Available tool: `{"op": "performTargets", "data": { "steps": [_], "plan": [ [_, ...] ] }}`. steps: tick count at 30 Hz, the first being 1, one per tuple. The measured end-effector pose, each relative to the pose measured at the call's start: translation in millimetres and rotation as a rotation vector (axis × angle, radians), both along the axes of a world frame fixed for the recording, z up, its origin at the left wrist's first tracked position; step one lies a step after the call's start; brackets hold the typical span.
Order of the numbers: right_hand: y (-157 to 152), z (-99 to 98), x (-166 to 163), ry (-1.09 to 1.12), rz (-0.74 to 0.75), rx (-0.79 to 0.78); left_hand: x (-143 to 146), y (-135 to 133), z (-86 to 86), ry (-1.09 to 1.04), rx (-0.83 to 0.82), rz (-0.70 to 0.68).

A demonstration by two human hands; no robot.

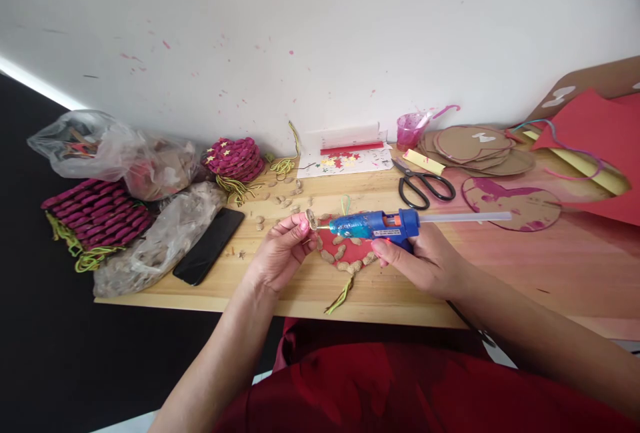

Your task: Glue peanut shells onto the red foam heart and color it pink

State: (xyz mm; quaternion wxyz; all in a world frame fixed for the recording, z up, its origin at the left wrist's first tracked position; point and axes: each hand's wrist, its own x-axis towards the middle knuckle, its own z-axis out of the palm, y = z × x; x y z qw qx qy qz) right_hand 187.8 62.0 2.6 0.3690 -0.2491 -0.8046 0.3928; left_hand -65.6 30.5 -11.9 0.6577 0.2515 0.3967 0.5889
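Between the thumb and fingers of my left hand [285, 246] is a peanut [312, 220], held up above the table. My right hand [425, 259] is wrapped round the handle of a blue hot glue gun [370, 224]. The gun's nozzle points left and meets or nearly meets the peanut; I cannot tell if they touch. A clear glue stick [465, 217] sticks out of its back. Under both hands lies a red piece [330, 243] with several peanuts on it and a yellow-green yarn tassel [341, 296] at its lower edge. The gun partly hides it.
Loose peanuts [285, 202] lie behind my left hand. At left are a black phone [209, 246], plastic bags [165, 233] and purple peanut-covered pieces [97, 213]. Black scissors [425, 187], a pink-stained cup [410, 131], cardboard cutouts [470, 146] and red sheets [595, 146] are at right.
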Motion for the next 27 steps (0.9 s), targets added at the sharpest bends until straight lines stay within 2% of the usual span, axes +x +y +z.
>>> {"op": "performTargets", "data": {
  "steps": [15, 20, 23, 27],
  "plan": [
    [0, 0.3, 0, -0.035, -0.015, -0.005, 1, -1, 0.0, 0.021, -0.011, 0.015],
    [1, 1.4, -2, -0.065, -0.100, -0.013, 2, -1, 2.6, 0.057, 0.013, 0.028],
    [5, 0.5, -2, -0.062, -0.180, -0.050, 4, -1, 5.4, 0.177, 0.077, 0.030],
    [11, -4.5, -3, -0.003, -0.243, -0.158, 11, -2, 10.8, 0.556, 0.260, -0.040]
  ]
}}
